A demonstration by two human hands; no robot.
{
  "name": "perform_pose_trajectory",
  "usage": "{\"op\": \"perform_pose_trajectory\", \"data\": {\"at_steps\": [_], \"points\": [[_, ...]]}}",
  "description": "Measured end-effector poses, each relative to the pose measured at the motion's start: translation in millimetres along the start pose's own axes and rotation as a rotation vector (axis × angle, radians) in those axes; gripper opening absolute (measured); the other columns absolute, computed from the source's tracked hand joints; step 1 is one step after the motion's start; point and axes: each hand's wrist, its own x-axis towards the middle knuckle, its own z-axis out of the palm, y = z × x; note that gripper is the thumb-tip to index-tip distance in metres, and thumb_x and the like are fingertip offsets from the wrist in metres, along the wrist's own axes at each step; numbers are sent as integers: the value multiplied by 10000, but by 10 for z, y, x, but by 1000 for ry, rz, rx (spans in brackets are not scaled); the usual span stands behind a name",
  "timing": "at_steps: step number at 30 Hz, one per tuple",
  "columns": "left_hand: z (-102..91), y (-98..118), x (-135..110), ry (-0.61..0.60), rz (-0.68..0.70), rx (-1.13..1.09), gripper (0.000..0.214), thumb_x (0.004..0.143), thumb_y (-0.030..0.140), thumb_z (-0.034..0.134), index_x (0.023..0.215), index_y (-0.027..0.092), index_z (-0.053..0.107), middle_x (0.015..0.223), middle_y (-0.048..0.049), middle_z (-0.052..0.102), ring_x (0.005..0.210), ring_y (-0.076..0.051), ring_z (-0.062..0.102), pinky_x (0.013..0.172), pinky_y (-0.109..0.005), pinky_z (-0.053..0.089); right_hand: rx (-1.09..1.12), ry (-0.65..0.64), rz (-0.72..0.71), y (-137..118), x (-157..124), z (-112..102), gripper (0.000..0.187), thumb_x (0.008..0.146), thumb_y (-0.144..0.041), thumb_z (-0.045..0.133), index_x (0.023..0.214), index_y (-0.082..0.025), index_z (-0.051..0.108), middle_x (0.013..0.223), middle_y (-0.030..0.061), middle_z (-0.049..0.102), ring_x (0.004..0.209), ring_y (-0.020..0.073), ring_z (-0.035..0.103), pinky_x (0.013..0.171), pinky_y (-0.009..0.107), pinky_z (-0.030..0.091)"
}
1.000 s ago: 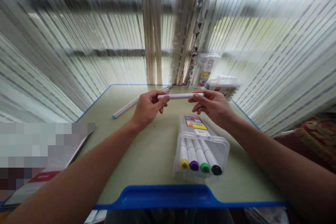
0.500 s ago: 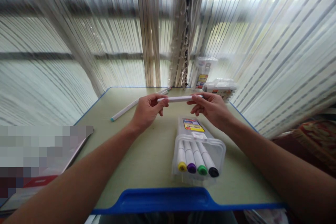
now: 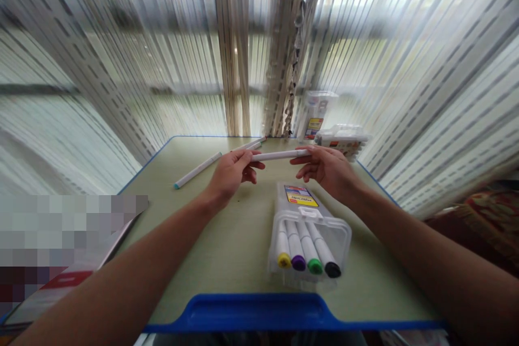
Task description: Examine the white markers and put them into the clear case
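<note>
A white marker pen (image 3: 275, 156) is held level above the table between both hands. My left hand (image 3: 232, 173) pinches one end, and my right hand (image 3: 326, 168) grips the other, its fingers covering that tip. Below and nearer to me lies a clear plastic case (image 3: 279, 200) with its end facing me. Inside it are white markers with yellow (image 3: 284, 260), purple (image 3: 298, 263), green (image 3: 314, 266) and black (image 3: 333, 269) ends. Left of my left hand, a white marker with teal ends (image 3: 198, 171) lies on the table. Further markers (image 3: 255, 144) lie behind, partly hidden by the hand.
The pale green table (image 3: 227, 259) has a blue edge with a raised blue tray (image 3: 257, 308) at the front. Another clear case (image 3: 318, 113) stands upright at the back right, beside a lying case (image 3: 343, 138). Striped curtains (image 3: 182, 38) hang behind. A blurred-out item covers the left.
My right hand has shifted its hold slightly on the marker's right end, with the fingers rearranged. The left fingers have moved a little too. The whole view has shifted slightly.
</note>
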Motion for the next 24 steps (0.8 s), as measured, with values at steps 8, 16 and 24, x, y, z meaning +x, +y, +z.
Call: {"op": "perform_pose_trajectory", "data": {"at_steps": [8, 16, 24], "points": [[22, -5, -11, 35, -193, 16, 207, 941, 175, 523, 932, 94, 714, 762, -103, 751, 415, -79, 544, 453, -204, 458, 12, 91, 203, -3, 50, 11, 276, 944, -139, 446, 838, -83, 695, 752, 163, 776, 460, 189, 679, 414, 265, 502], [2, -17, 9, 32, -163, 25, 212, 942, 200, 527, 924, 100, 713, 703, -90, 738, 420, -94, 557, 459, -215, 483, 22, 72, 180, 29, 65, -23, 260, 959, -137, 454, 822, -99, 672, 748, 157, 775, 463, 186, 684, 413, 257, 521], [-17, -29, -12, -11, -39, 192, 172, 879, 278, 682, 876, 110, 722, 786, -78, 751, 461, -64, 556, 489, -201, 477, -85, 24, 59, 75, 57, -38, 136, 894, -218, 687, 805, -116, 705, 768, 128, 778, 471, 147, 686, 403, 202, 513]]}}
